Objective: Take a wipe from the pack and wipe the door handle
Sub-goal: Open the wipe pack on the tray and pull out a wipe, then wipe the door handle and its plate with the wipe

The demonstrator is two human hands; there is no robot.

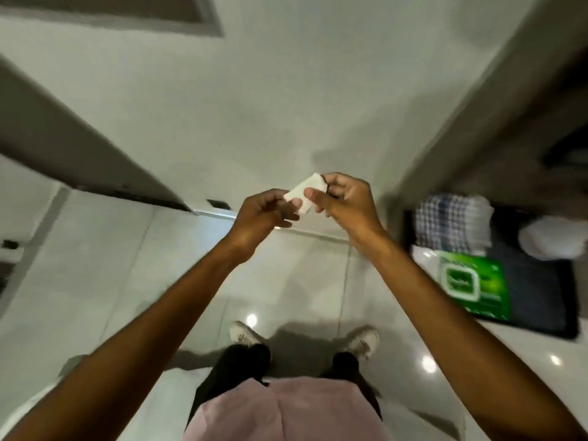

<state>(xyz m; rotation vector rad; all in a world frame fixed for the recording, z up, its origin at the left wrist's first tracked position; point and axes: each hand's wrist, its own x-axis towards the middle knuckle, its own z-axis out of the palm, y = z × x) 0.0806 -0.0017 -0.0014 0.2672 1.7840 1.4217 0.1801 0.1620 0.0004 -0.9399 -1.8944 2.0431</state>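
Note:
A small folded white wipe (305, 192) is held up in front of me between both hands. My left hand (264, 214) pinches its lower left edge. My right hand (343, 198) grips its right side with thumb and fingers. The green wipe pack (474, 284) lies flat on a dark surface (537, 300) at the right, below my right forearm. The picture is blurred. No door handle can be made out for certain; a dark shape at the far right edge is too blurred to tell.
A folded checked cloth (451, 221) and a white object (553, 237) lie on the dark surface behind the pack. A grey door (79, 148) stands at the left, a white wall ahead. My feet stand on glossy white floor tiles (95, 265).

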